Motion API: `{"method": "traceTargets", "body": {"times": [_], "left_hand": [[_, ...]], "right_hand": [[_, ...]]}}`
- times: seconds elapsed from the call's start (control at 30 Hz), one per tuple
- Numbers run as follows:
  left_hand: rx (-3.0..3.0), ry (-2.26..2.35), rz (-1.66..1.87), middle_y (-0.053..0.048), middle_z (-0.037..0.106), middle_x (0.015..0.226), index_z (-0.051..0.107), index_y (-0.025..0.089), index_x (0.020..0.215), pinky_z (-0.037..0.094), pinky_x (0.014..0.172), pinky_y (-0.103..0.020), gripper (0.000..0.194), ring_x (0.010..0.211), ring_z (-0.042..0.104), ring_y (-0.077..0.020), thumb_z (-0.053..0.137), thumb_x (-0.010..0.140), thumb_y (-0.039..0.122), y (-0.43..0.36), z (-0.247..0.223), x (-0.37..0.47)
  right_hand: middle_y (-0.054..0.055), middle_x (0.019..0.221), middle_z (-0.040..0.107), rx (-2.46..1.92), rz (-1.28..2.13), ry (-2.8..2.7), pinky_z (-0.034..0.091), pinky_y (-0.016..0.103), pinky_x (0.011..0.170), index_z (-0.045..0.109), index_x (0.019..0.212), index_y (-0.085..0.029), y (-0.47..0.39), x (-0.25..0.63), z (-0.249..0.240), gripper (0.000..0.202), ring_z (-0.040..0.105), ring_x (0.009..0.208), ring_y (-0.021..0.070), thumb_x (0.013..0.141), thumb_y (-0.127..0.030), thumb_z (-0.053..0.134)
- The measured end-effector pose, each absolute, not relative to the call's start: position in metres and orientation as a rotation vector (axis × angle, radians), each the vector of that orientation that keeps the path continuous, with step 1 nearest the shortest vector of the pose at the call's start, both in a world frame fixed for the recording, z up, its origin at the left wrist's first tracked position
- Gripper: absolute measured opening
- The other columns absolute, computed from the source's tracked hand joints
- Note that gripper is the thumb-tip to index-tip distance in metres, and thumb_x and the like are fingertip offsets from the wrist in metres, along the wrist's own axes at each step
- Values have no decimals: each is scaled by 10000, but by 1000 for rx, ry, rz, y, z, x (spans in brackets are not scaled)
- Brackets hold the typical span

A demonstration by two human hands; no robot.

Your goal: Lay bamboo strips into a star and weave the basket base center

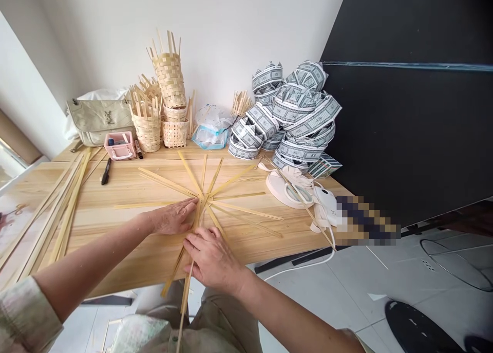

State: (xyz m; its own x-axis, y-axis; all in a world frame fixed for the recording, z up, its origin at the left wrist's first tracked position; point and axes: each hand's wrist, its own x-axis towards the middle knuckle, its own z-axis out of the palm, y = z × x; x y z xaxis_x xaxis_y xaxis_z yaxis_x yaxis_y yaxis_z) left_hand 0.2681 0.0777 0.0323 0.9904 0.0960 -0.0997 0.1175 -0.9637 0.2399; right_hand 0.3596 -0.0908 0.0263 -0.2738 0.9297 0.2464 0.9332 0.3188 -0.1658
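Our two hands work at a star of bamboo strips (pixel 204 192) on a wooden table (pixel 250 241).
The fingertips of our left hand (pixel 175 217) touch the star's hub from the left; its fingers lie close together, and we cannot tell whether they pinch anything. Our right hand (pixel 213 255), nearer us, curls over the lower spokes, thumb and fingers closed on a thin strip (pixel 180 330). Loose strips (pixel 79 188) and a black marker (pixel 106 172) lie left of the star; woven baskets (pixel 169 80) and a heap of patterned bands (pixel 295 111) stand along a white wall (pixel 215 29), beside a black panel (pixel 404 137). The star lies flat, its spokes radiating all around; the thin strip's long axis runs toward us, slanting slightly left, past the table edge.
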Motion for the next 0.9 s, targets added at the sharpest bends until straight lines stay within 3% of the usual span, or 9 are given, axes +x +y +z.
{"method": "traceTargets", "body": {"times": [0.17,0.33,0.53,0.7,0.8,0.9], "left_hand": [[2848,174,-104,-206,303,1352,394,63,1105,258,1026,-319,397,1272,235,-218,474,724,144,78,34,269],[2805,141,-70,-176,305,1359,376,105,1107,263,1028,-336,392,1270,246,-204,467,729,152,82,32,268],[2818,175,29,-179,344,1333,323,90,1164,287,1020,-336,506,1243,304,-186,417,668,53,80,28,266],[2904,217,97,-184,380,1310,283,78,1218,308,1009,-354,623,1224,340,-206,397,608,23,76,22,268],[2937,210,169,-169,417,1289,331,97,1189,325,1000,-354,599,1207,369,-211,393,597,24,76,18,270],[2937,252,279,-134,477,1245,379,138,1151,360,976,-346,538,1162,432,-202,396,623,33,75,15,272]], "right_hand": [[76,1070,544,-1772,51,-2167,334,397,809,481,1095,-156,-86,343,28,398,373,1037,232,769,-375,545],[81,1125,521,-1712,53,-2135,344,373,876,473,1086,-145,-86,342,21,362,379,1070,212,782,-331,538],[91,1005,552,-1621,-48,-2166,315,297,973,537,892,-117,-90,352,9,127,438,1037,187,800,-188,486],[91,983,549,-1517,-123,-2189,328,286,975,535,875,-124,-93,361,6,134,451,1024,168,830,-147,411],[101,1023,533,-1527,-182,-2153,324,312,974,535,854,-125,-92,366,7,138,417,1055,182,814,-104,405],[73,914,551,-1651,-181,-2120,373,320,892,533,825,-143,-87,372,10,115,430,981,184,794,-92,435]]}}
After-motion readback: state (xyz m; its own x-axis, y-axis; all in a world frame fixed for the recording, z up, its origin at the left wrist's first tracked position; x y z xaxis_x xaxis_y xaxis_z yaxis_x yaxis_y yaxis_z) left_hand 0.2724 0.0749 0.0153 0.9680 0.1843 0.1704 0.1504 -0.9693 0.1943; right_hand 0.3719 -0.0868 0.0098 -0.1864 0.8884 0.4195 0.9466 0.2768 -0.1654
